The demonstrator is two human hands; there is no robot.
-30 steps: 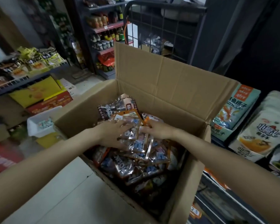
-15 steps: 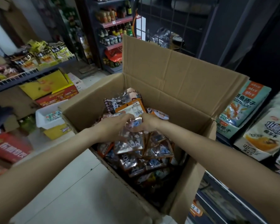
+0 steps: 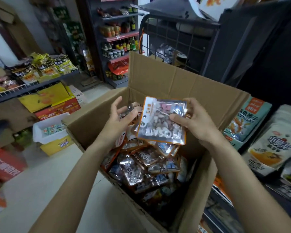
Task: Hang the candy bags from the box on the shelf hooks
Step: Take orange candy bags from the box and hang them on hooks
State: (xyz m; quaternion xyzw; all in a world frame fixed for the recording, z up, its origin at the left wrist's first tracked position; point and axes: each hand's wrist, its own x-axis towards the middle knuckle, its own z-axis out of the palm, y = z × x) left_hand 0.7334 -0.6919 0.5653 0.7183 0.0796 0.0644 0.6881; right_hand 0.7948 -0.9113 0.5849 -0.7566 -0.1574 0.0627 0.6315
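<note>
Far left: wire shelf (image 3: 32,86) w/ yellow snack packs (image 3: 64,63). Under it, yellow carton (image 3: 45,98) and red carton (image 3: 57,110); white bin (image 3: 49,130) near them on pale floor (image 3: 40,182). Far center: rack of sauce bottles (image 3: 123,44) and jars (image 3: 115,53). Black wire cart (image 3: 178,44) far right of the rack. Near right: teal snack bag (image 3: 247,118), white snack bag (image 3: 274,142).

A small grocery shop: shelves (image 3: 119,35) of bottled sauces, racks of packaged snacks (image 3: 45,68) (price tags visible).
</note>
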